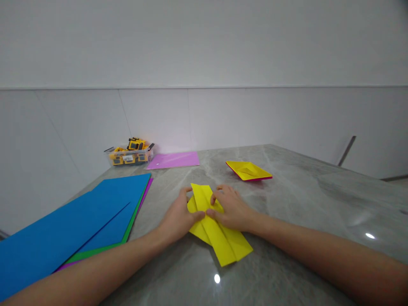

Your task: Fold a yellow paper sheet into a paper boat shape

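Observation:
A folded sheet of yellow paper (219,242) lies at a slant on the grey table, with pleats running along its length and flaps out to the sides. My left hand (180,216) grips its left edge, thumb on top and fingers curled behind. From the other side my right hand (231,208) holds it, thumb and bent forefinger pressed on the paper. Both thumbs come close together near the sheet's middle. Beyond my right hand sits a folded paper boat (248,171), yellow inside with a red underside.
On the left, blue sheets (95,212) overlap green and purple ones. A pink sheet (174,160) lies by the wall. Beside it stands a clear plastic box (129,158) of yellow toy vehicles. The table (306,204) ends at a slanting edge on the right.

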`<state>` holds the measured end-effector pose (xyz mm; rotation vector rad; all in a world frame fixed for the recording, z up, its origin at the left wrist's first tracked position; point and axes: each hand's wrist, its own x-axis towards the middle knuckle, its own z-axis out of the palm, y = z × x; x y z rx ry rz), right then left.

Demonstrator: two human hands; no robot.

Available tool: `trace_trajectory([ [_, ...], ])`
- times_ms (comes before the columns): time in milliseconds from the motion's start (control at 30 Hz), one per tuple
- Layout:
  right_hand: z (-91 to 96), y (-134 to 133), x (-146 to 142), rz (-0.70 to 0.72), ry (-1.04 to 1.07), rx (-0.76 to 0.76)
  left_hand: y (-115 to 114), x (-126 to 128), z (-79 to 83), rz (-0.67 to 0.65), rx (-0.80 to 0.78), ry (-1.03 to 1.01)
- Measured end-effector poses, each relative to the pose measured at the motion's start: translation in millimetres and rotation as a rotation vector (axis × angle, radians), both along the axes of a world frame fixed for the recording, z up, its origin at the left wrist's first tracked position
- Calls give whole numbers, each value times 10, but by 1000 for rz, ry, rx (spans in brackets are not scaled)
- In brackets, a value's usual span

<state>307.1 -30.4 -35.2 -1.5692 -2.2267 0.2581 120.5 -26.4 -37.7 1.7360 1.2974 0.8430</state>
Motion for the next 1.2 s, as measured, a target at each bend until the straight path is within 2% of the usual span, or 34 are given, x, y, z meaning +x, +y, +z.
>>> trace_trajectory([
  [133,-8,-71,38,144,-104,-223,40,-76,-50,-65,378,439],
  [233,20,-110,64,252,-147,-333,15,-60,-73,-280,495,569],
  [300,34,-98,83,269,-151,-353,-15,-55,-68,-447,491,601],
  [367,39,-51,104,243,-155,-359,-51,-75,-42,-544,475,634],
  [567,50,179,173,199,-225,-380,-114,-186,80,-640,384,794],
  [1000,46,353,109,-20,-197,-409,-101,-166,123,-673,391,748],
  [1200,23,452,125,-67,-185,-375,-115,-153,166,-682,376,763],
])
